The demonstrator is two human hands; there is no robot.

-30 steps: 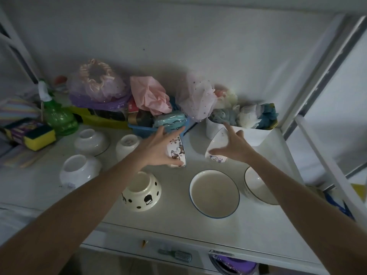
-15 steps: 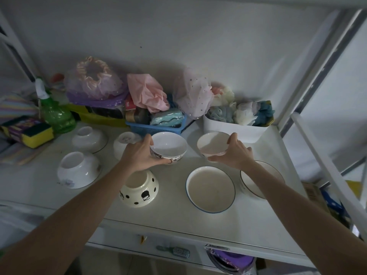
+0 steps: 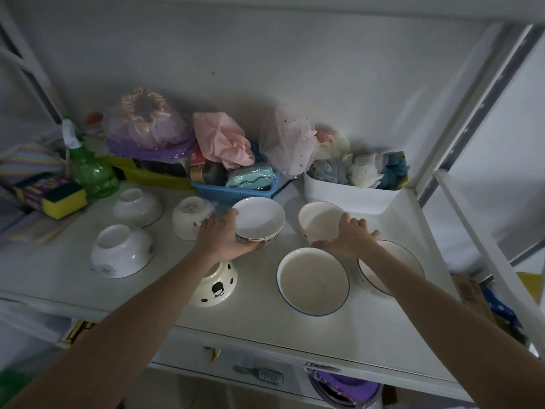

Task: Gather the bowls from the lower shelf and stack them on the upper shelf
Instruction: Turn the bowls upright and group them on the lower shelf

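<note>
Just below the right hand (image 3: 349,236) lies the blue-rimmed bowl (image 3: 313,281), a ready stack base. That hand cups a pink-rimmed bowl (image 3: 320,221); the left hand (image 3: 224,239) grips a patterned bowl (image 3: 259,221). Lower each level, centred, releasing only once nested.
</note>
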